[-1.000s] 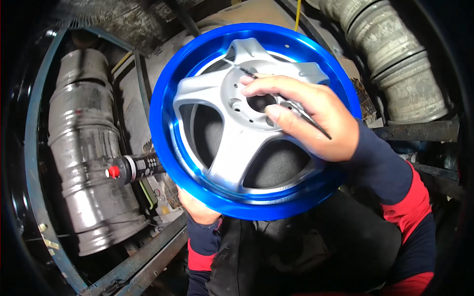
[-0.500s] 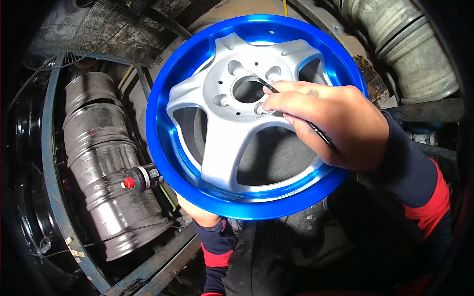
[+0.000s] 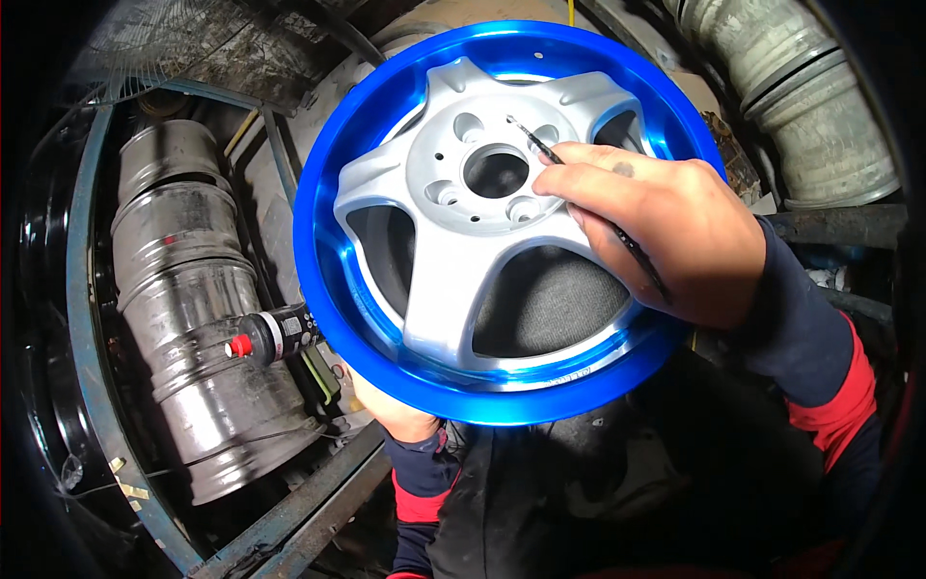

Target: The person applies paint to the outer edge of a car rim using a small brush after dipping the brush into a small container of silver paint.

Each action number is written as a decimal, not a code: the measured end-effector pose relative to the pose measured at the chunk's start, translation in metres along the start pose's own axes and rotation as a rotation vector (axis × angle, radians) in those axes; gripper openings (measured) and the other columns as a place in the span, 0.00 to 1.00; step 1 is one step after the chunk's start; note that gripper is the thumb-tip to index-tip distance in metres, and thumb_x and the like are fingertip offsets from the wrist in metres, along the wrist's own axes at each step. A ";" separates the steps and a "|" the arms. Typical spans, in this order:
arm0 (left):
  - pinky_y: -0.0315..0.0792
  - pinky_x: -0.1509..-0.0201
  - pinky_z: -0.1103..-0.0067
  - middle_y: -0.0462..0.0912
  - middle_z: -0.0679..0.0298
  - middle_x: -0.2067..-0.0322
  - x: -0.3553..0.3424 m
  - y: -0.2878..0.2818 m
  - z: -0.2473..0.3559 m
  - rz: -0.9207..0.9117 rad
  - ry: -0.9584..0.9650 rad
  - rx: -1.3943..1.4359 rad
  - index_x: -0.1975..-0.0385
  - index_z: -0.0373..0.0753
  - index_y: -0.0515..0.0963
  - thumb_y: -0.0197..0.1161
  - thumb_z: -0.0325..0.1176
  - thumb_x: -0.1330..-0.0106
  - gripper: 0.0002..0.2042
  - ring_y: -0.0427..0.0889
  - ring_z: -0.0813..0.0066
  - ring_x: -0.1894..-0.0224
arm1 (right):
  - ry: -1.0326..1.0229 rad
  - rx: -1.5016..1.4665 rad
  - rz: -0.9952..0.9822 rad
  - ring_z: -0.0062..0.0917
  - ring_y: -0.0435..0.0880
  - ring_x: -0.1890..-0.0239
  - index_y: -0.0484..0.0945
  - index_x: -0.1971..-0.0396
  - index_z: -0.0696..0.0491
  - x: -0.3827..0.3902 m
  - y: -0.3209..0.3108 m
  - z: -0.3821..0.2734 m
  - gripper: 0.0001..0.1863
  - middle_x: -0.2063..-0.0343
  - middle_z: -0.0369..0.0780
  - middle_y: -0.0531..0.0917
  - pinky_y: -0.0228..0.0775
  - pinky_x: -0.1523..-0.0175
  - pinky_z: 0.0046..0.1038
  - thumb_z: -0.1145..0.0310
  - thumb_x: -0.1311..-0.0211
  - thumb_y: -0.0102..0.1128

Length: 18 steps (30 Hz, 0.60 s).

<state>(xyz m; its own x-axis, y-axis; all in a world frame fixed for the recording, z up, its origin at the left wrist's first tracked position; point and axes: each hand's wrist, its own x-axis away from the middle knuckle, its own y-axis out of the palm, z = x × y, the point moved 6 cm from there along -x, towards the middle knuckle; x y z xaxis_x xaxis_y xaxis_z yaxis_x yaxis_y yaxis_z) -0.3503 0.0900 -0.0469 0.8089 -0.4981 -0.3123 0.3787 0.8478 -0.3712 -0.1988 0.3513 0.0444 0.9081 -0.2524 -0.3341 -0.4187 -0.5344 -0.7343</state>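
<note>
A car wheel rim (image 3: pixel 439 280) with a glossy blue outer ring and silver spokes lies tilted in front of me. In my right hand (image 3: pixel 666 227) is a thin dark paintbrush (image 3: pixel 533 142), pinched between thumb and fingers. Its pale tip touches or hovers at a small hole in the silver hub, above the centre bore; which of the two I cannot tell. My left hand (image 3: pixel 395 405) is under the rim's lower left edge, its fingers hidden by the rim. Just beside that edge a black cylindrical tool with a red end (image 3: pixel 270 335) sticks out.
Stacked bare metal rims (image 3: pixel 188 289) stand on the left, inside a blue-grey metal frame (image 3: pixel 87 318). More dull metal rims (image 3: pixel 820 106) are at the upper right. A wire fan guard (image 3: pixel 125 77) shows at the upper left. Metal beams (image 3: pixel 299 502) cross below.
The brush tip has moved right, from beside a bolt hole to the small hole above the bore. The rim has shifted slightly right in view.
</note>
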 end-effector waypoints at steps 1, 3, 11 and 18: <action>0.73 0.38 0.72 0.78 0.55 0.42 0.001 0.002 0.003 -0.004 0.054 -0.032 0.35 0.30 0.67 0.66 0.38 0.30 0.28 0.80 0.67 0.44 | -0.001 0.005 -0.003 0.50 0.85 0.46 0.82 0.49 0.58 -0.001 0.000 -0.001 0.19 0.51 0.56 0.84 0.79 0.42 0.39 0.81 0.41 0.63; 0.73 0.37 0.72 0.78 0.56 0.42 0.011 -0.001 -0.008 0.036 -0.055 0.104 0.34 0.30 0.67 0.67 0.38 0.31 0.30 0.79 0.67 0.44 | 0.015 0.036 -0.008 0.48 0.86 0.48 0.82 0.49 0.57 -0.002 0.002 -0.003 0.18 0.51 0.56 0.85 0.81 0.45 0.38 0.80 0.42 0.64; 0.72 0.37 0.71 0.78 0.56 0.42 0.026 0.001 -0.009 -0.085 0.027 0.038 0.32 0.31 0.64 0.74 0.35 0.37 0.36 0.79 0.66 0.43 | 0.033 0.206 -0.124 0.44 0.88 0.55 0.82 0.48 0.53 -0.006 0.013 -0.012 0.22 0.49 0.52 0.85 0.83 0.53 0.36 0.78 0.44 0.67; 0.71 0.37 0.69 0.76 0.53 0.43 0.046 0.015 -0.011 -0.116 0.057 0.013 0.32 0.28 0.61 0.78 0.32 0.44 0.42 0.78 0.64 0.44 | -0.152 0.229 -0.007 0.44 0.83 0.43 0.76 0.39 0.51 -0.014 0.028 -0.016 0.33 0.39 0.51 0.78 0.77 0.42 0.38 0.82 0.50 0.65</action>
<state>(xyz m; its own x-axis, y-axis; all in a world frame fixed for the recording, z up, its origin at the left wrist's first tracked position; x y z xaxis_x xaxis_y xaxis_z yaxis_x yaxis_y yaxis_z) -0.3124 0.0779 -0.0764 0.7326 -0.6020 -0.3177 0.4742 0.7862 -0.3962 -0.2232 0.3264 0.0379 0.9086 -0.1163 -0.4011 -0.4161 -0.3347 -0.8455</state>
